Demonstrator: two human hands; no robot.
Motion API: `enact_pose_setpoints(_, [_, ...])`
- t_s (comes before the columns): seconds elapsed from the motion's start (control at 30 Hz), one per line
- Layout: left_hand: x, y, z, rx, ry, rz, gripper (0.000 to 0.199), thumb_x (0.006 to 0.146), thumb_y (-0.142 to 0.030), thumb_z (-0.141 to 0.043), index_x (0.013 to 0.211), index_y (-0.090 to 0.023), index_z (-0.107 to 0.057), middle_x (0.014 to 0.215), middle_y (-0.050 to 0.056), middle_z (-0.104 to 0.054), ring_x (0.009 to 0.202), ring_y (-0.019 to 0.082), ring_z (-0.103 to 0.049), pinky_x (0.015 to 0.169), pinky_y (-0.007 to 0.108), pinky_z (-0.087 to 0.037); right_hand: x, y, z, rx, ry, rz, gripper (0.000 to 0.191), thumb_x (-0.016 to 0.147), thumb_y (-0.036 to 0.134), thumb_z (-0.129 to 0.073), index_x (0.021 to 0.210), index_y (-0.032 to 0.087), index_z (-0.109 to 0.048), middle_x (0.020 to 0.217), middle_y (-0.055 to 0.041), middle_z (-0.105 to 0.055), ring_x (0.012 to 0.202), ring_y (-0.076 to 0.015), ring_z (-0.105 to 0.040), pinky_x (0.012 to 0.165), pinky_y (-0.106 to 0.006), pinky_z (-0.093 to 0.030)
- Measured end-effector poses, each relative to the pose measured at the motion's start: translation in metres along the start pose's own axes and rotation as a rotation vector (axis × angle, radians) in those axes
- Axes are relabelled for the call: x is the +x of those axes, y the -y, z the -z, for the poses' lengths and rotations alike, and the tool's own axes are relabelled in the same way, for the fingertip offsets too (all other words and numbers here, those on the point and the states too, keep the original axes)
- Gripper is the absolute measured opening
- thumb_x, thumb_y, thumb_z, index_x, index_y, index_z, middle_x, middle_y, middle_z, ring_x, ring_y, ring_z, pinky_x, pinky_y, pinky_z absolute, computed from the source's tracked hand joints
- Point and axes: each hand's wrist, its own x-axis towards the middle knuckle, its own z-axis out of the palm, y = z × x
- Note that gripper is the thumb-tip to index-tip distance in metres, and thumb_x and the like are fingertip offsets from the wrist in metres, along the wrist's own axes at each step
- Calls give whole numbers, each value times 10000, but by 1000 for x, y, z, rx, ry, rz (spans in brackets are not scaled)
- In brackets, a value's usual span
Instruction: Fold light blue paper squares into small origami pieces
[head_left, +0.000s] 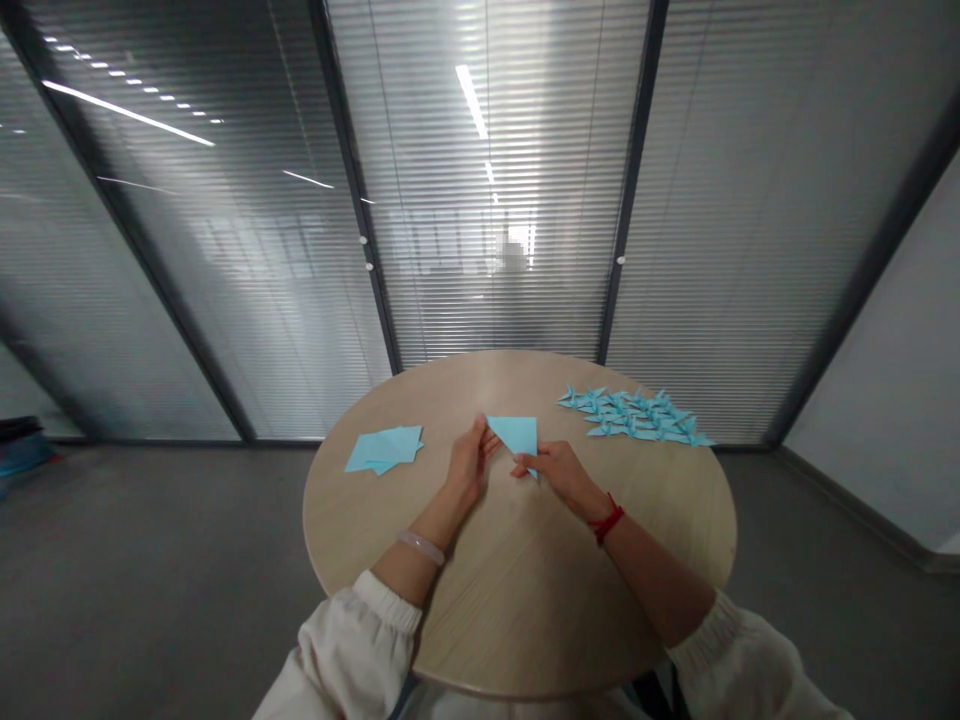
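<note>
A light-blue sheet of origami paper (pixel 519 432), folded into a triangle, is held up over the middle of the round table. My left hand (pixel 469 455) pinches its left corner between thumb and fingers. At the lower right edge, my right hand (pixel 559 467) grips the same paper, thumb in front, near the bottom point. Left of my hands lies a small stack of flat blue paper sheets (pixel 385 447), slightly fanned. On the right side of the table, several folded blue paper cranes (pixel 637 414) lie in close rows.
The round wooden table (pixel 517 600) stands before me, its far edge close to a glass wall with blinds (pixel 495 300). A white wall (pixel 885 400) rises at the right. A dark and blue item (pixel 26 450) sits on the floor at far left.
</note>
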Motion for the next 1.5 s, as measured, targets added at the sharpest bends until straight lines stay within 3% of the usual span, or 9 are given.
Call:
enact_pose_setpoints(0.1, [-11, 10, -9, 184, 193, 2, 384, 659, -474, -760, 667, -107, -647, 657, 45, -652, 619, 133, -579, 659, 253, -459, 1, -2, 0, -2, -9, -1, 332, 732, 427, -629, 717, 123, -760, 647, -41, -708, 558, -147, -561, 585, -249, -391])
enact_pose_setpoints(0.2, [-15, 14, -11, 291, 232, -8, 407, 650, -496, -747, 586, -115, -619, 557, 13, -598, 537, 113, -516, 586, 244, -408, -1, 1, 0, 14, -2, 1, 337, 745, 426, -616, 696, 121, -750, 664, -46, -712, 584, -159, -591, 610, -258, -411])
enact_pose_setpoints(0.37, [-9, 3, -6, 214, 11, -33, 424, 592, -465, -793, 517, -134, -539, 474, -25, -529, 446, 78, -452, 477, 214, -359, -5, 9, 0, 115, 22, -58, 304, 716, 429, -654, 699, 138, -740, 701, -67, -735, 645, -192, -653, 668, -282, -457])
enact_pose_setpoints(0.57, [2, -11, 7, -3, -195, 26, 385, 649, -336, -796, 509, -150, -489, 456, -18, -536, 440, 89, -522, 512, 211, -466, -2, 4, 0, 119, -41, -29, 276, 730, 410, -635, 705, 148, -718, 705, -80, -732, 671, -205, -675, 714, -319, -502])
enact_pose_setpoints(0.77, [3, -2, 10, -11, -42, 166, 116, 773, -149, -693, 695, -93, -626, 574, 35, -638, 517, 114, -607, 608, 225, -535, 2, 0, 6, -63, -221, 345, 412, 743, 170, -558, 1142, 235, -637, 1173, -74, -645, 1096, -208, -583, 929, -382, -463])
enact_pose_setpoints(0.93, [2, -1, 9, 8, 30, 234, 61, 789, -109, -663, 763, -56, -644, 689, 98, -697, 563, 135, -646, 613, 238, -555, 2, -2, 7, -370, -205, 589, 334, 741, 96, -605, 1006, 266, -719, 1335, -64, -523, 1243, -230, -452, 1073, -438, -330])
enact_pose_setpoints(1.13, [0, -2, 7, 37, 163, 281, 74, 777, -123, -679, 766, -54, -652, 716, 112, -708, 590, 132, -645, 623, 233, -548, 4, -7, 4, -445, -136, 652, 84, 786, 232, -689, 844, 270, -737, 1215, -42, -622, 1181, -232, -509, 1024, -447, -366])
enact_pose_setpoints(1.3, [0, -3, 9, 98, 93, 225, 182, 733, -224, -735, 666, -88, -633, 611, 67, -665, 518, 111, -584, 537, 214, -492, 1, 0, 2, -378, -60, 663, 76, 832, 271, -659, 845, 252, -732, 892, -29, -724, 974, -209, -610, 943, -409, -422])
enact_pose_setpoints(1.5, [3, 2, 15, 346, 129, 127, 371, 579, -441, -806, 589, -116, -627, 514, 6, -582, 503, 107, -538, 520, 218, -464, -6, 13, 3, -347, -60, 552, 113, 853, 286, -630, 815, 235, -723, 840, -37, -713, 831, -186, -621, 802, -343, -470])
